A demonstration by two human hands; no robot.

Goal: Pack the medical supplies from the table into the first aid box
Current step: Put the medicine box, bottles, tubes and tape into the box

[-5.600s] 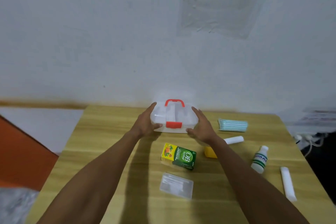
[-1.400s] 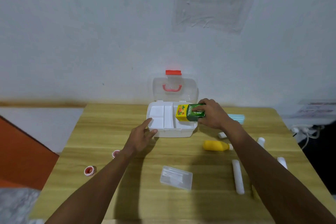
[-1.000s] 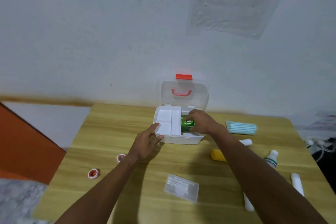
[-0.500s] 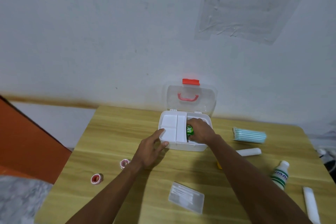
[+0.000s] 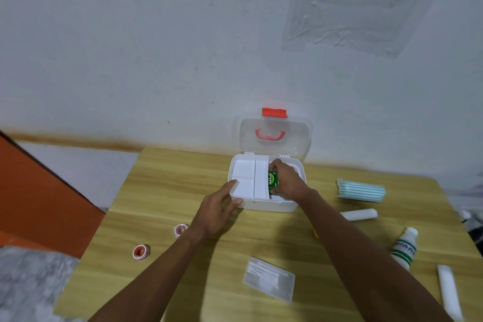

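Observation:
The white first aid box (image 5: 264,203) stands open at the table's far edge, its clear lid (image 5: 298,138) with red handle leaning up against the wall. My right hand (image 5: 286,181) is inside the box's right compartment, holding the green medicine carton (image 5: 272,179) on its side there. My left hand (image 5: 218,210) rests against the box's front left corner, thumb on the rim. A white divided tray (image 5: 248,180) fills the box's left part.
On the wooden table (image 5: 162,191) lie two red tape rolls (image 5: 141,252) (image 5: 179,230) at left, a clear flat case (image 5: 269,278) in front, a striped blue pack (image 5: 360,190), a white roll (image 5: 358,214), a white bottle (image 5: 404,248) and a white tube (image 5: 448,291) at right.
The box's lid was opened. My right hand carried the green carton from the table into the box's right compartment and pushed it lower; my left hand moved to the box's front left corner.

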